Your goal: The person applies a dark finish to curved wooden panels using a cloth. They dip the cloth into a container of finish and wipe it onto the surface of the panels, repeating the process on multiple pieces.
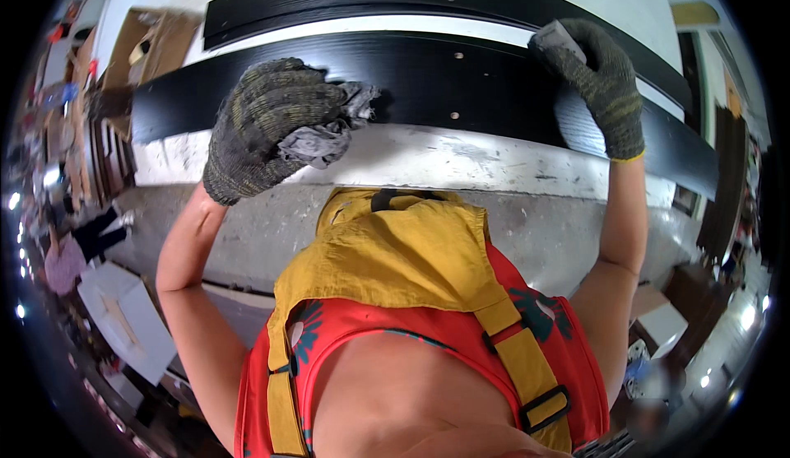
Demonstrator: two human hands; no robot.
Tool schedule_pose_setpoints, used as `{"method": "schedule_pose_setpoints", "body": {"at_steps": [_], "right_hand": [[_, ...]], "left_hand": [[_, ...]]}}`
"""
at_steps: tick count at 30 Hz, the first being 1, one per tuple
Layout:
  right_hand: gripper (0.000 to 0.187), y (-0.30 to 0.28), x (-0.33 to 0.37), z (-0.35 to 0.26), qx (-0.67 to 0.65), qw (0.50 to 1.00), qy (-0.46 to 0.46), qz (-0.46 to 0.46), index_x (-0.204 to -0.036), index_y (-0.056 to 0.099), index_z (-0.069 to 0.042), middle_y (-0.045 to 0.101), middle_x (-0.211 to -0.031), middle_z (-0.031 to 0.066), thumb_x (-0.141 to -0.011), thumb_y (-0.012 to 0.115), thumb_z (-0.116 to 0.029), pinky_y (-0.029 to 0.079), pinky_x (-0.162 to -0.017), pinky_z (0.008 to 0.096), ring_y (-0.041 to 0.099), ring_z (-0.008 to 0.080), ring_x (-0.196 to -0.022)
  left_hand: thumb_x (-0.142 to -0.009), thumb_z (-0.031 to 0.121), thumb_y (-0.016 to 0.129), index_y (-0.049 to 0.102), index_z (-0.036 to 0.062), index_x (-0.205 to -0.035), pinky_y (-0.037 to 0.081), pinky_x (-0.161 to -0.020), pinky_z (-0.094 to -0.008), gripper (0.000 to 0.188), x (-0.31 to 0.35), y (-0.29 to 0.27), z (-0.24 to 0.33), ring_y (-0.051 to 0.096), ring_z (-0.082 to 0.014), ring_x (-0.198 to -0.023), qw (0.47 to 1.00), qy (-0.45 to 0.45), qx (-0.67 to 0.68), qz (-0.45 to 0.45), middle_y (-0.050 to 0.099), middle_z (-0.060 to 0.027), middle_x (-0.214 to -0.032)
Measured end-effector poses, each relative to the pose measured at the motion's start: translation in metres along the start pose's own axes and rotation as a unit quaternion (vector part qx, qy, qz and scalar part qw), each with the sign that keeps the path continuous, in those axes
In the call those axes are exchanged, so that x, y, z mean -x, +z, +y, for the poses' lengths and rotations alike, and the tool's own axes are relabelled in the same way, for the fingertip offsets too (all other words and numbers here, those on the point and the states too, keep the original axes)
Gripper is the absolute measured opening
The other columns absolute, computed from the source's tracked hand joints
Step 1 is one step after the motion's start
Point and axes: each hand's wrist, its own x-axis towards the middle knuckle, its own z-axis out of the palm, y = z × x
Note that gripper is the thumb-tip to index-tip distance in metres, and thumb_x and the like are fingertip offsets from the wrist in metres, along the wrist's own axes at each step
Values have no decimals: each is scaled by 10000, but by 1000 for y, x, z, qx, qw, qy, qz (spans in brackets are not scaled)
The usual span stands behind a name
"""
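The gloved left hand (pixel 267 125) clamps a crumpled grey rag (pixel 333 133) against the long black wooden panel (pixel 461 79), wiping; the gloved right hand (pixel 601 79), fingers curled over the panel's far edge, steadies it.

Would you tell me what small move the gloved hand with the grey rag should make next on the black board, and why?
Probably a short wipe rightward along the black board. The left hand presses the bunched grey rag on the board's near edge, while the right hand, closed on a small grey block, rests on the board further along. The stretch with two small holes lies between them.
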Motion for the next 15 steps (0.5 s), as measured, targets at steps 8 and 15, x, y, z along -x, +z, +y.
{"method": "schedule_pose_setpoints", "body": {"at_steps": [8,15], "right_hand": [[516,-13,49,19,236,941,213,117,-1098,685,-92,690,-1053,138,-802,689,-515,504,-865,403,653,307,-971],[481,38,25,-49,266,936,192,128,-1063,681,-112,687,-1002,122,-828,650,-531,514,-833,409,657,312,-908]], "left_hand": [[-767,310,705,677,143,-1124,390,-1030,-482,395,-27,23,-27,546,-310,-1208,989,108,66,-73,615,-72,-1268],[-742,204,702,686,168,-1105,400,-1039,-467,365,-20,24,-21,577,-266,-1149,993,93,64,-27,632,-52,-1231]]}}
